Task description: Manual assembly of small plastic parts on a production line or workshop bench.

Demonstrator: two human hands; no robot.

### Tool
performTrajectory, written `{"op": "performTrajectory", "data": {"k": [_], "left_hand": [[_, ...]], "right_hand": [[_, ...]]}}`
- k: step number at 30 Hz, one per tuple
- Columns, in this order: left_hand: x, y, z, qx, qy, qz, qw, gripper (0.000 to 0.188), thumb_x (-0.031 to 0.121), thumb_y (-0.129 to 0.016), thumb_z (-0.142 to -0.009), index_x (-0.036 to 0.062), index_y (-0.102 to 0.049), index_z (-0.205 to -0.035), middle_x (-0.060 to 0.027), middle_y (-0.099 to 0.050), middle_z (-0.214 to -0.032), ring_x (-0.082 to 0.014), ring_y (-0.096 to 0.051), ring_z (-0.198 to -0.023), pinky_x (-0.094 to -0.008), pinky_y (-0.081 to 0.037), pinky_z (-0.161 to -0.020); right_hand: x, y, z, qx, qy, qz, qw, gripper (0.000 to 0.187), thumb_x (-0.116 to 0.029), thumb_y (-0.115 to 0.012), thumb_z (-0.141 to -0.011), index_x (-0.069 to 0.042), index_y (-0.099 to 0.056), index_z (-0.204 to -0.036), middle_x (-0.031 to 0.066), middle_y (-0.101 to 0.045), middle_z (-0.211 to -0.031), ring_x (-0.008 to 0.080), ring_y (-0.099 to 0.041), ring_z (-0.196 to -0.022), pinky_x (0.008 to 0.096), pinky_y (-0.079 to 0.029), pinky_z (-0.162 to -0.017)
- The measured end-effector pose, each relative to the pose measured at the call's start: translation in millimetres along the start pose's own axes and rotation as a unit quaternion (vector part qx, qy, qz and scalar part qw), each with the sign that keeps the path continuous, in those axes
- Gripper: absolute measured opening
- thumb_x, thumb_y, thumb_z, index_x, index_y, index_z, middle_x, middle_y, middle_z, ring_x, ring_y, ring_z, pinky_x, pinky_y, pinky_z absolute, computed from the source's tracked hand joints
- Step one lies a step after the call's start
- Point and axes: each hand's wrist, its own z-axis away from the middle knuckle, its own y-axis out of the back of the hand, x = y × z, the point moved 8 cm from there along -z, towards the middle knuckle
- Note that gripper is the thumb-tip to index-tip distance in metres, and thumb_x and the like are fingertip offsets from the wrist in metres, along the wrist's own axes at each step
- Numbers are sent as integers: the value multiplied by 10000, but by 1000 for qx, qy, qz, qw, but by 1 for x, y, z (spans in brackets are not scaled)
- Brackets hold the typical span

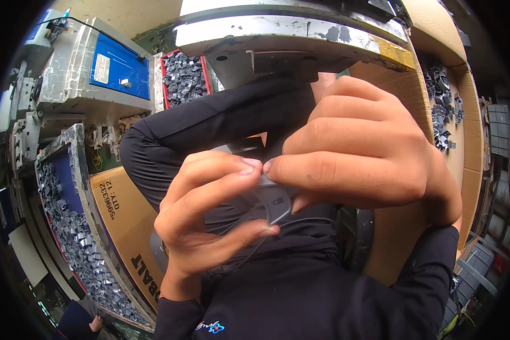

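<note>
Between my two hands, in front of my torso, is a small grey moulded plastic part with a curved edge and a dark mark on its face. My left hand pinches it from the left, thumb below and fingers above. From the right, my right hand grips its upper edge with curled fingers, the forefinger tip meeting the left fingertips. Fingers cover much of the part, so its full shape is hidden. A thin dark cord runs just below the hands.
A worn white machine edge crosses the top. Small grey parts fill a red bin and a long tray at left. Cardboard boxes stand at left and right. Another person's hand shows at lower left.
</note>
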Motion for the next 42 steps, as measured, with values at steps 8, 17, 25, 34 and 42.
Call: {"op": "performTrajectory", "data": {"k": [8, 17, 25, 34, 42], "left_hand": [[1, 1, 0, -5, -8, -3, 1000, 672, 141, -1046, -691, 1, -786, -1295, -164, -768, -1266, -323, -722, -1153, -447, -581, -1008], [4, 0, -3, 5, 0, -13, 1000, 673, 137, -1038, -712, -2, -779, -1316, -163, -775, -1257, -314, -725, -1156, -439, -586, -994], [-28, 85, 21, 63, 58, -129, 988, 631, 112, -949, -873, 6, -709, -1448, -111, -709, -1336, -182, -685, -1120, -328, -556, -954], [-80, 362, 150, 430, 175, -302, 833, 463, 127, -850, -996, -3, -699, -1413, -116, -768, -1346, -203, -732, -1189, -341, -588, -1003], [-117, 447, 232, 325, 314, -457, 766, 502, 271, -894, -938, 73, -782, -1385, -130, -817, -1304, -242, -767, -1195, -400, -564, -1092]], "right_hand": [[-1, -1, -3, -13, -5, -4, 1000, 356, -336, -884, -846, -44, -816, -1038, 34, -746, -876, 189, -637, -692, 315, -484, -679], [-4, 2, 2, -6, -9, -18, 1000, 369, -343, -894, -834, -47, -821, -1042, 39, -747, -884, 201, -647, -712, 332, -493, -692], [-6, 4, -12, -61, -59, 20, 996, 441, -409, -868, -876, -37, -780, -1097, 73, -732, -894, 264, -671, -757, 417, -500, -738], [-6, 4, -5, -70, -72, 26, 995, 449, -409, -872, -872, -40, -760, -1102, 78, -751, -933, 278, -681, -800, 416, -498, -768], [-5, 4, -10, -65, -71, 26, 995, 428, -376, -889, -859, -61, -772, -1123, 64, -747, -938, 264, -675, -790, 407, -493, -769]]}}
